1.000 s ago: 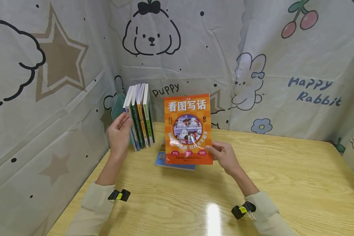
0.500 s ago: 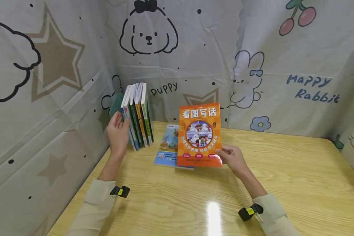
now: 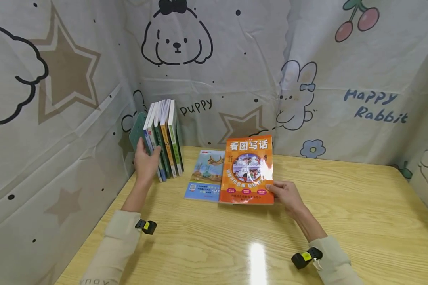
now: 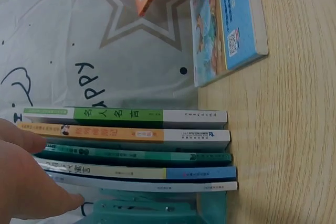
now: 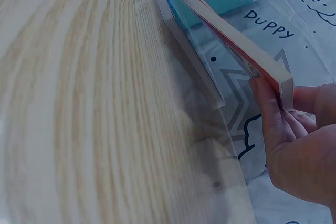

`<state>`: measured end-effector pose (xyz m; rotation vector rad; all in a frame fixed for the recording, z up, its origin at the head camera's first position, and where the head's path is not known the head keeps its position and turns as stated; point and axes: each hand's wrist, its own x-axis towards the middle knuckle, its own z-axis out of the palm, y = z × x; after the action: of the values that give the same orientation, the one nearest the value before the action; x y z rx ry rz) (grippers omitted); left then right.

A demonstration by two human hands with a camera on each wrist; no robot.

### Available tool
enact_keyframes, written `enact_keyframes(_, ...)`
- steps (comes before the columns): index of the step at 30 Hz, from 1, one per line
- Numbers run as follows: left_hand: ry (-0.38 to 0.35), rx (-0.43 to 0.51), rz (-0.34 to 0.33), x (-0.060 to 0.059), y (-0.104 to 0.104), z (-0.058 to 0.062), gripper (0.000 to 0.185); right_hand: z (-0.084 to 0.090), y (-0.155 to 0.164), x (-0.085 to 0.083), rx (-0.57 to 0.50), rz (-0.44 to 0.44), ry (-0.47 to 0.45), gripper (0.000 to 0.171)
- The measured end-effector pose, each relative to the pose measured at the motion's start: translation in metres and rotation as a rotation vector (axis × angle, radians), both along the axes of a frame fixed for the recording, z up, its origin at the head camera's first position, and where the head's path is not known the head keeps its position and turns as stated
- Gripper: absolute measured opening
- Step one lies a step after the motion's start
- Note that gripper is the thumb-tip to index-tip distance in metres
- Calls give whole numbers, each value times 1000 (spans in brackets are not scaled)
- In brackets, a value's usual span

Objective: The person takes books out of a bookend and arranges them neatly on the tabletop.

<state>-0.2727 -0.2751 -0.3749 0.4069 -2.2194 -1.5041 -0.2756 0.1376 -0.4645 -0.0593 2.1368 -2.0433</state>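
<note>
— Orange glossy paperback book with white Chinese title, where is it?
— Right hand pinches its lower right corner, thumb on the cover, fingers under. Tilted up off the light wooden table, near edge low, partly over the blue picture book lying flat just to its left. Right wrist view: fingers clamp the orange book's corner, spine edge raised.
— Left hand?
— Left hand flat against the row of upright thin books at the back left, fingers straight, pressing the outermost one. Grasping nothing. Left wrist view: fingertips touch the book tops, five spines stacked side by side, teal plastic bookend beside them.
— Background?
— Cartoon-print white cloth with puppy and rabbit drawings hangs behind and left. Cream sleeves, black-yellow wrist bands.
</note>
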Motion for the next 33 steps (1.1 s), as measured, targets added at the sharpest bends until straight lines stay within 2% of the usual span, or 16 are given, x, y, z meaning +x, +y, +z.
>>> enact_keyframes(9, 27, -46, -23, -7, -5, -2, 69, -8, 10, -1, 8, 10, 1, 38)
enact_keyframes(18, -3, -78, -6, -12, -10, -5, 63, -13, 17, -1, 49, -20, -98, 40)
enact_keyframes(25, -16, -56, -14, -15, -11, -5, 58, -14, 23, -3, 2, -7, -135, 41)
enact_keyframes(33, -32, -94, -5, -18, -12, -7, 54, -17, 29, -9, -20, -15, -181, 39)
